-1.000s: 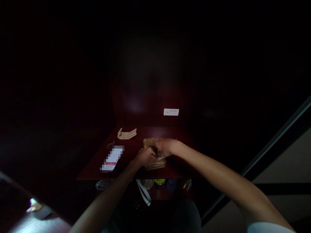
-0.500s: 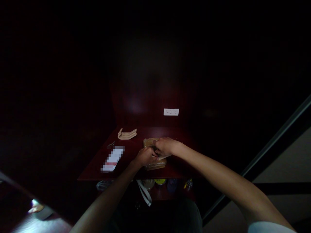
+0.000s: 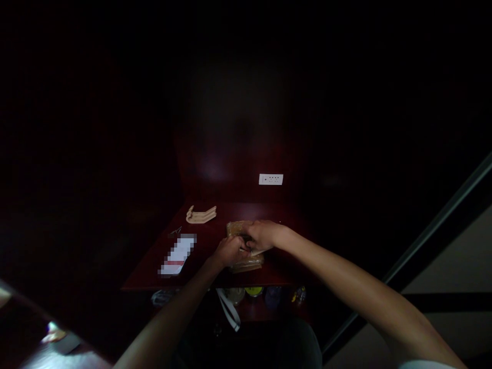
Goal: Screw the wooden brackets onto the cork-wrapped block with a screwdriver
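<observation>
Both hands are together over a brown, tape-wrapped flat block (image 3: 248, 263) on the dark red desk. My left hand (image 3: 230, 250) comes in from the left, its fingers curled and pressed on something small by the block's middle. From the right my right hand (image 3: 263, 234) bends over the block with closed fingertips meeting the left ones. A pale strip (image 3: 258, 252) shows under the right hand; its kind is unclear. Something small and dark sits between the fingertips, mostly hidden by them.
Pale, curved wooden pieces (image 3: 201, 214) lie at the back left of the desk (image 3: 207, 271). Nearer are a small dark metal item (image 3: 176, 231) and a blurred-out white sheet (image 3: 179, 255). A white socket panel (image 3: 271, 179) is on the back wall. A white strap (image 3: 229, 310) hangs below the edge.
The whole view has shifted slightly, so the desk sits a little lower. Both hands stay at the block, with only small finger movement.
</observation>
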Demonstrator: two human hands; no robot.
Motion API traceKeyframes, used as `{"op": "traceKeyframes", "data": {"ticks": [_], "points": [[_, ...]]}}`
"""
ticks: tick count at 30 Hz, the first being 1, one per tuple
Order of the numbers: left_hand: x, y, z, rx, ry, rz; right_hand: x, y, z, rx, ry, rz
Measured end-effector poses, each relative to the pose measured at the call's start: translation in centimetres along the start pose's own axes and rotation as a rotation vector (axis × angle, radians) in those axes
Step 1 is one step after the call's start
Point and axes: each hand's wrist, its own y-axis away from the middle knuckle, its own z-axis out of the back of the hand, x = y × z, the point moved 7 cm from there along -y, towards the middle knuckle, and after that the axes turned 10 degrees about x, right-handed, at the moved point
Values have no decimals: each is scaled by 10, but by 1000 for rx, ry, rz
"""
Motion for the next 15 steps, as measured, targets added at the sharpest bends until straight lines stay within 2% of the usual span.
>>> {"op": "traceKeyframes", "data": {"ticks": [4, 12, 15], "points": [[0, 0, 0, -5, -27, -1, 3, 5, 1, 9, -28, 31], [-1, 0, 0, -22, -29, -31, -4, 1, -5, 44, 4, -53], [1, -1, 0, -11, -32, -9, -4, 2, -3, 26, -29, -41]]}}
